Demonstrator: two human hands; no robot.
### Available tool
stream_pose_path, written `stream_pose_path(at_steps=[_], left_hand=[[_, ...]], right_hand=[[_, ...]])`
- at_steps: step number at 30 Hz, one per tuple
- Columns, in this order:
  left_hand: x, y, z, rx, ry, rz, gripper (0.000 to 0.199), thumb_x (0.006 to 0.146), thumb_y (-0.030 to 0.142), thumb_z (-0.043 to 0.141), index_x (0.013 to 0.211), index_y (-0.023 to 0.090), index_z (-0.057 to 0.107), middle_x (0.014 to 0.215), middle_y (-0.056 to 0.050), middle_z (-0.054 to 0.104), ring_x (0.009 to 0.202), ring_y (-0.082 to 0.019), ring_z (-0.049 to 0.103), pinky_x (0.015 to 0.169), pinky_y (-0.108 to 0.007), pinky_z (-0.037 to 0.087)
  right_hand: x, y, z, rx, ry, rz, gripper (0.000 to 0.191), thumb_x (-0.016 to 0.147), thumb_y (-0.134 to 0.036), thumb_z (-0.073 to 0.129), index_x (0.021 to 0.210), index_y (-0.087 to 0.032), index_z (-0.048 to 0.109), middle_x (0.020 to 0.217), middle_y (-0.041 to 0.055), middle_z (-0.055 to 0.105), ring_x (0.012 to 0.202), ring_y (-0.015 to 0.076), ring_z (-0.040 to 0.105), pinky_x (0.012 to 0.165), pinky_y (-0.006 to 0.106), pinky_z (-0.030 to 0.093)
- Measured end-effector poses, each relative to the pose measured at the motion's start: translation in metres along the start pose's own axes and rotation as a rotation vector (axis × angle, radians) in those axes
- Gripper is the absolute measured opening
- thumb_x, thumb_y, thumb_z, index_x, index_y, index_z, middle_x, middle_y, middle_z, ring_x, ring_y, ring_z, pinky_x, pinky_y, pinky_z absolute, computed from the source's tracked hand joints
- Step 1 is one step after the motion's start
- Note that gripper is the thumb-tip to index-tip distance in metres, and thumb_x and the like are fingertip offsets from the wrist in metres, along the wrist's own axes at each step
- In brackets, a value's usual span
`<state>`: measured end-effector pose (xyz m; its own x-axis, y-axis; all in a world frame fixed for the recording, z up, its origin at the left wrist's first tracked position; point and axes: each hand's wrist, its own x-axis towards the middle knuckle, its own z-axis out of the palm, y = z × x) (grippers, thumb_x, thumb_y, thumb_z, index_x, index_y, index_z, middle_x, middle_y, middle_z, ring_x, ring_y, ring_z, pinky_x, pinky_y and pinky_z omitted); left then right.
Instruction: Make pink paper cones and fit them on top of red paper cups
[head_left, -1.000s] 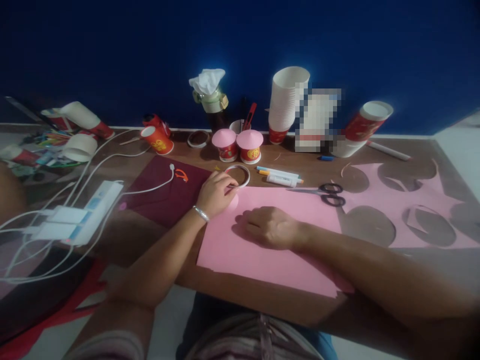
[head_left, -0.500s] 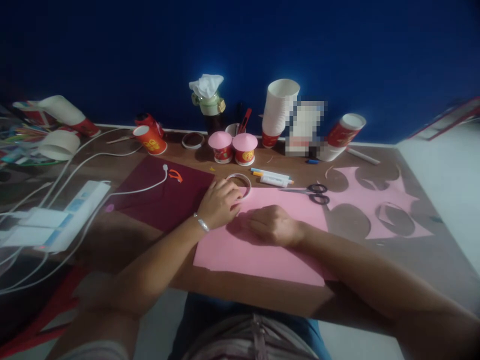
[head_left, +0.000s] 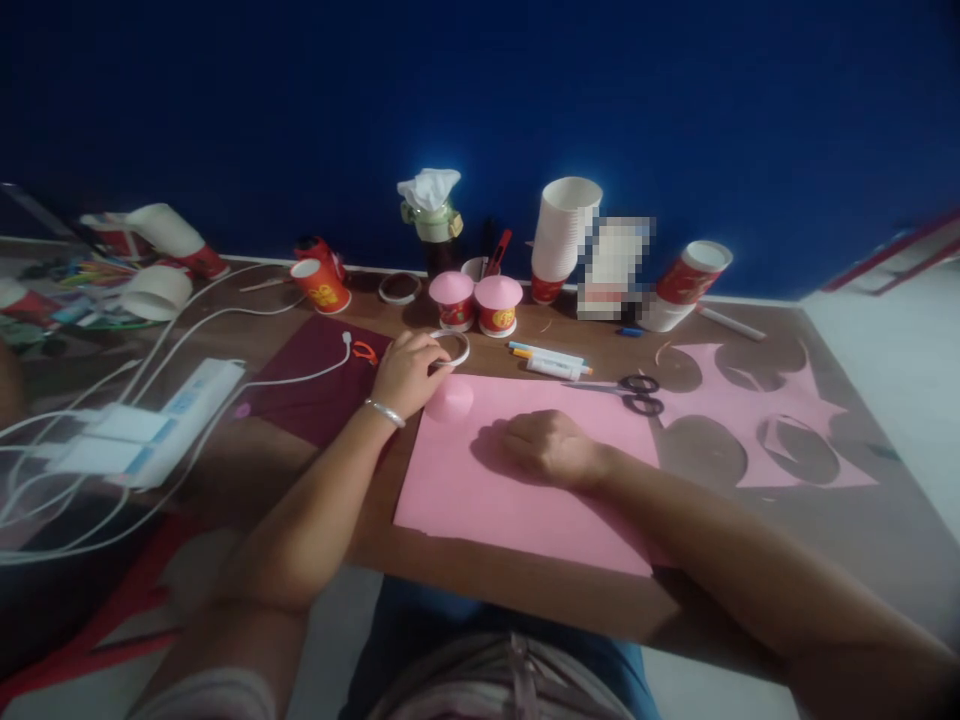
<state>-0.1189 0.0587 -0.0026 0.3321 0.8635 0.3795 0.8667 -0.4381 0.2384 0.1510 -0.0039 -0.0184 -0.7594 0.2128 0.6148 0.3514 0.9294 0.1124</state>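
L hand [head_left: 409,370] is touching tape [head_left: 465,350] by far-L corner of sheet [head_left: 480,505], can't tell if clamping; R hand [head_left: 551,448] is lying over sheet, fingers curled tog. Tape's prob. feeling light, stiff; hold @ rim.

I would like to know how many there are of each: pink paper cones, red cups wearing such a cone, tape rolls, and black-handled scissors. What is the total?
Pink paper cones: 3
Red cups wearing a cone: 2
Tape rolls, one at the left hand: 2
Black-handled scissors: 1
Total: 8
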Motion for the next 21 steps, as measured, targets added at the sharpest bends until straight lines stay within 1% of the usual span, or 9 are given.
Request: stream_pose_path(at_steps=[2,4,6,8,11,13,15,18,21], left_hand=[[0.001,-0.006,0.005,-0.024,-0.027,-0.022,0.006,0.089,0.021,0.073,0.088,0.021,0.079,0.098,-0.007,0.077,0.096,-0.027,0.064,0.091,-0.044,0.053],[0.000,-0.006,0.007,-0.039,-0.018,-0.008,0.009,0.090,0.020,0.071,0.093,0.020,0.079,0.099,-0.007,0.077,0.095,-0.026,0.065,0.093,-0.043,0.054],[-0.001,0.000,0.005,-0.072,0.032,0.043,0.012,0.092,0.021,0.068,0.098,0.019,0.079,0.102,-0.008,0.077,0.098,-0.025,0.065,0.095,-0.043,0.055],[-0.003,0.007,0.002,-0.118,0.074,0.120,0.014,0.095,0.024,0.065,0.099,0.020,0.078,0.102,-0.008,0.076,0.099,-0.025,0.066,0.096,-0.043,0.056],[-0.005,0.014,0.000,-0.172,0.030,0.202,0.016,0.097,0.026,0.063,0.100,0.021,0.077,0.103,-0.007,0.077,0.101,-0.024,0.069,0.106,-0.047,0.054],[-0.005,0.014,0.001,-0.181,-0.022,0.192,0.018,0.098,0.027,0.062,0.102,0.021,0.077,0.107,-0.008,0.078,0.105,-0.025,0.070,0.108,-0.050,0.053],[-0.004,0.011,0.003,-0.180,-0.049,0.132,0.019,0.098,0.030,0.061,0.103,0.021,0.077,0.109,-0.008,0.079,0.106,-0.026,0.071,0.103,-0.048,0.055],[-0.002,0.006,0.003,-0.188,-0.034,0.058,0.019,0.097,0.033,0.063,0.098,0.021,0.077,0.105,-0.008,0.080,0.101,-0.025,0.072,0.096,-0.044,0.057],[-0.001,0.008,0.000,-0.213,-0.011,0.072,0.018,0.096,0.032,0.062,0.091,0.021,0.076,0.099,-0.008,0.079,0.098,-0.025,0.072,0.095,-0.043,0.058]], right_hand=[[0.001,0.000,0.001,0.003,0.003,-0.011,0.009,0.104,-0.025,0.061,0.106,-0.018,0.066,0.074,-0.0013,0.068,0.063,0.0136,0.059,0.055,0.033,0.041],[0.002,0.000,0.000,0.001,0.002,-0.015,0.007,0.104,-0.024,0.061,0.104,-0.019,0.066,0.072,-0.0019,0.067,0.062,0.0134,0.058,0.054,0.033,0.040],[0.004,-0.001,-0.001,-0.011,0.003,-0.016,0.005,0.103,-0.022,0.062,0.102,-0.019,0.065,0.071,-0.0031,0.065,0.061,0.0128,0.057,0.054,0.033,0.039],[0.005,-0.002,-0.001,-0.022,0.010,-0.010,0.004,0.102,-0.021,0.062,0.100,-0.020,0.064,0.072,-0.0040,0.064,0.062,0.0123,0.056,0.054,0.032,0.039],[0.004,-0.002,0.001,-0.026,-0.006,0.002,0.007,0.103,-0.022,0.061,0.097,-0.021,0.064,0.073,-0.0040,0.065,0.063,0.0120,0.055,0.056,0.031,0.039],[0.002,-0.001,0.002,-0.034,-0.024,0.004,0.009,0.104,-0.023,0.059,0.095,-0.021,0.063,0.073,-0.0036,0.064,0.063,0.0121,0.055,0.056,0.031,0.038],[0.001,0.000,0.003,-0.040,-0.030,0.001,0.012,0.104,-0.024,0.059,0.094,-0.021,0.063,0.073,-0.0036,0.063,0.063,0.0121,0.054,0.056,0.032,0.038],[0.002,-0.001,0.004,-0.013,-0.032,0.021,0.014,0.105,-0.028,0.059,0.094,-0.021,0.064,0.072,-0.0033,0.064,0.064,0.0118,0.055,0.056,0.031,0.037],[0.005,-0.003,0.001,0.017,-0.054,0.086,0.018,0.106,-0.028,0.057,0.092,-0.021,0.066,0.071,-0.0027,0.065,0.063,0.0113,0.056,0.056,0.030,0.035]])
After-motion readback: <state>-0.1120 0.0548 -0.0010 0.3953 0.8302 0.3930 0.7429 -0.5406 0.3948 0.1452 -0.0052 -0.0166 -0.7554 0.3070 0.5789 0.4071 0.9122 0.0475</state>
